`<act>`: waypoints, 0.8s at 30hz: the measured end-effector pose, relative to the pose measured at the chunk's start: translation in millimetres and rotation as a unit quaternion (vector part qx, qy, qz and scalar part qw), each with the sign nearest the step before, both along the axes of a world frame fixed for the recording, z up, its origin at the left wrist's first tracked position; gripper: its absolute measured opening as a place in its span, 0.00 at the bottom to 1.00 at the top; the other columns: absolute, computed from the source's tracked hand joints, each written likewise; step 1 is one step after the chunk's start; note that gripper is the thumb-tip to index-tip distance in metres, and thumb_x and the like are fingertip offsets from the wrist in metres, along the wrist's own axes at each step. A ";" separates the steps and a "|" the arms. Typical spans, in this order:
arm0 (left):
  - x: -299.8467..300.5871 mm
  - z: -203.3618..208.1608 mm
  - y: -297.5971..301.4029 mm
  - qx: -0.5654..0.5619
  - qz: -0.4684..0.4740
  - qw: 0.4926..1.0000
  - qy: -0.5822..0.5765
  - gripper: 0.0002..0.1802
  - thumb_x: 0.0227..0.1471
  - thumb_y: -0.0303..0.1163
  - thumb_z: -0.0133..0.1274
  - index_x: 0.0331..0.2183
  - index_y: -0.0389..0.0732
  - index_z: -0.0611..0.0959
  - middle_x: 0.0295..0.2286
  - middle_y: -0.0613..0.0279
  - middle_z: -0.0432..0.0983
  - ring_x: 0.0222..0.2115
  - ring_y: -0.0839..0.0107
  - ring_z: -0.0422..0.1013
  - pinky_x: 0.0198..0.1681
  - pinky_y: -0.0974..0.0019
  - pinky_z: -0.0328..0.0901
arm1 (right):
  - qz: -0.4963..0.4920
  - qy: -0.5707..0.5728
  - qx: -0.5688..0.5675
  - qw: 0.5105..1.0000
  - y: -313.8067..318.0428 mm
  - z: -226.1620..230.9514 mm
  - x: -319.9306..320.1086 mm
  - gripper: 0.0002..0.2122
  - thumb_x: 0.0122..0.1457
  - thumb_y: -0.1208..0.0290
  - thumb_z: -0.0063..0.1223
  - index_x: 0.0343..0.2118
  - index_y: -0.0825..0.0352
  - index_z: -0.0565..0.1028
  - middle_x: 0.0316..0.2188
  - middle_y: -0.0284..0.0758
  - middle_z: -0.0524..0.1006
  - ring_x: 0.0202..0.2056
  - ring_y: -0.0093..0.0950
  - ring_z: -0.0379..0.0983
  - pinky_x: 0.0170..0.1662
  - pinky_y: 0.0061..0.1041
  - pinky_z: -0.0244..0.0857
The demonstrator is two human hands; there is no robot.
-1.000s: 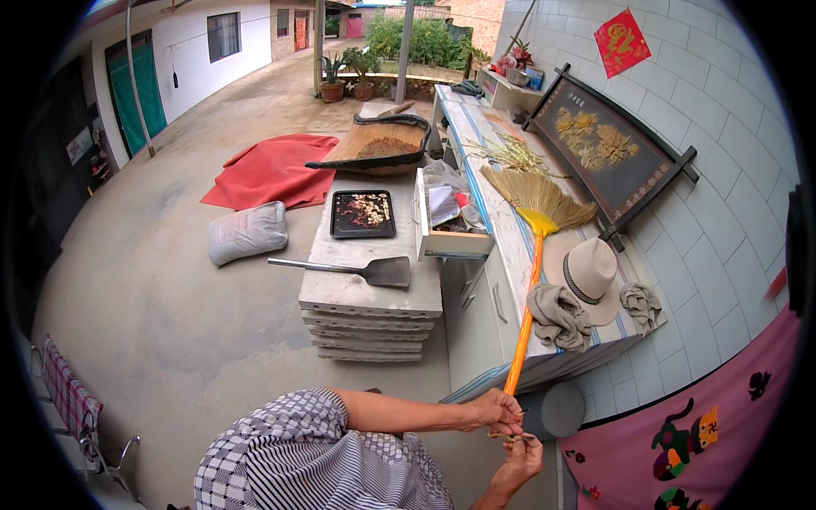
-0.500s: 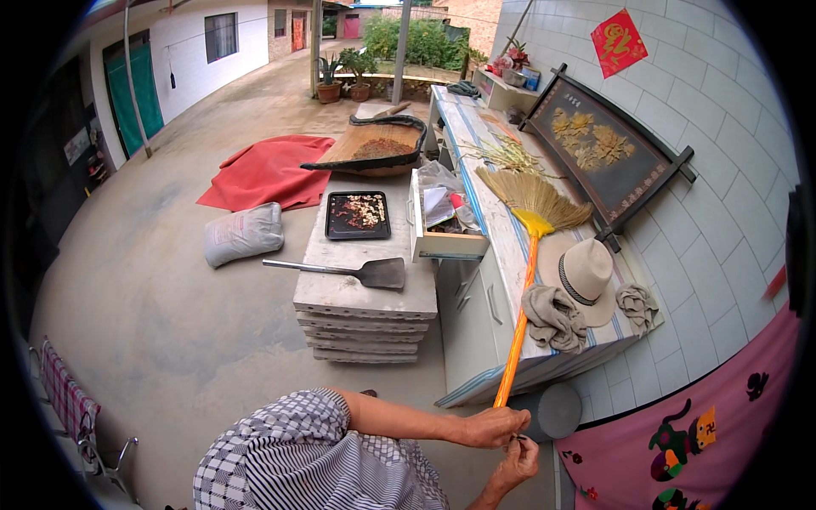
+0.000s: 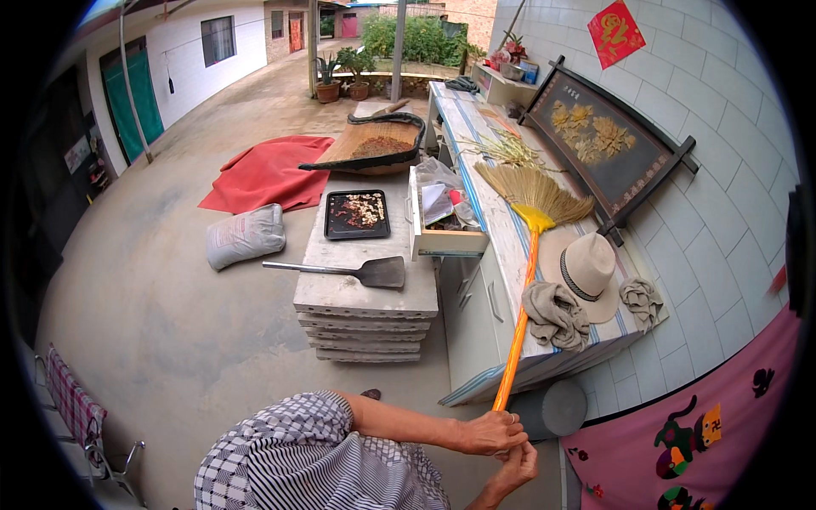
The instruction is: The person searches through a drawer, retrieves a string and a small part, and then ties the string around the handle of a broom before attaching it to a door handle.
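Observation:
A broom (image 3: 516, 348) with an orange handle and a yellow neck lies across the cabinet top, its straw head pointing away from me. The near end of its handle passes out of sight at my left hand (image 3: 491, 433); whether the hand grips it is unclear. The left fingers are bent closed. Just below, my right hand (image 3: 515, 469) is closed too, its fingertips meeting the left ones. Whatever sits between the fingertips is hidden. A straw hat (image 3: 586, 270) and a crumpled grey cloth (image 3: 557, 314) lie beside the handle.
An open drawer (image 3: 450, 245) juts from the cabinet toward stacked slabs (image 3: 365, 299) bearing a shovel (image 3: 380, 272), a black tray (image 3: 330, 223) and a winnowing basket (image 3: 348, 146). A grey bucket (image 3: 563, 408) stands near my hands. A framed picture (image 3: 608, 149) leans on the wall.
My left hand has turned slightly and its fingers have come down onto the right hand's fingertips. The small dark thing glimpsed between them earlier is now covered. The broom stays put.

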State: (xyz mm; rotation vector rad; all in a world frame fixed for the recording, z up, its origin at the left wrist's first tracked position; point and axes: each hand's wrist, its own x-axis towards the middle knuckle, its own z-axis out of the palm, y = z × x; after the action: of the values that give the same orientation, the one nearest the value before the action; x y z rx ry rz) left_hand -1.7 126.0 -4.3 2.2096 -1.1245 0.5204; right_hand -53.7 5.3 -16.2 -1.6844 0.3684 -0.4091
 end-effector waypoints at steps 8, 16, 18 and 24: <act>0.7 -9.1 3.7 0.031 -0.004 1.000 0.007 0.08 0.38 0.31 0.48 0.25 0.41 0.70 0.24 0.64 0.62 0.28 0.66 0.64 0.28 0.64 0.63 | 0.063 0.022 -0.132 0.989 -3.5 8.0 -2.2 0.06 0.53 0.77 0.50 0.29 0.77 0.72 0.21 0.34 0.73 0.18 0.18 0.66 0.17 0.17 0.63; 11.9 -2.7 7.0 0.020 -0.093 0.978 0.186 0.07 0.40 0.29 0.49 0.23 0.39 0.68 0.23 0.57 0.64 0.28 0.58 0.66 0.28 0.57 0.62 | 0.187 0.042 -0.101 0.976 -36.4 -14.7 -2.1 0.06 0.54 0.78 0.49 0.31 0.76 0.71 0.21 0.34 0.71 0.18 0.18 0.65 0.18 0.18 0.64; 13.6 -1.9 9.1 0.006 -0.128 0.968 0.215 0.08 0.40 0.28 0.50 0.23 0.37 0.68 0.22 0.56 0.64 0.28 0.56 0.66 0.27 0.55 0.61 | 0.221 0.043 -0.148 0.963 -43.6 -15.2 -2.1 0.06 0.54 0.74 0.49 0.32 0.72 0.72 0.22 0.33 0.71 0.19 0.19 0.65 0.21 0.19 0.63; 19.2 -0.8 20.4 -0.079 -0.234 0.927 0.281 0.09 0.46 0.28 0.49 0.27 0.34 0.68 0.25 0.53 0.65 0.30 0.54 0.66 0.30 0.55 0.60 | 0.270 0.099 -0.088 0.954 -47.8 -2.7 -5.1 0.07 0.54 0.71 0.49 0.35 0.67 0.73 0.25 0.31 0.72 0.23 0.21 0.66 0.26 0.20 0.62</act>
State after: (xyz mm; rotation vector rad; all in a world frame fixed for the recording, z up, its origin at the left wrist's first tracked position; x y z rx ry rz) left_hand 17.5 146.4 -5.0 1.6963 -1.1748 -0.2134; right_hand -58.7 -42.5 -18.8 -1.9214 0.0041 0.1385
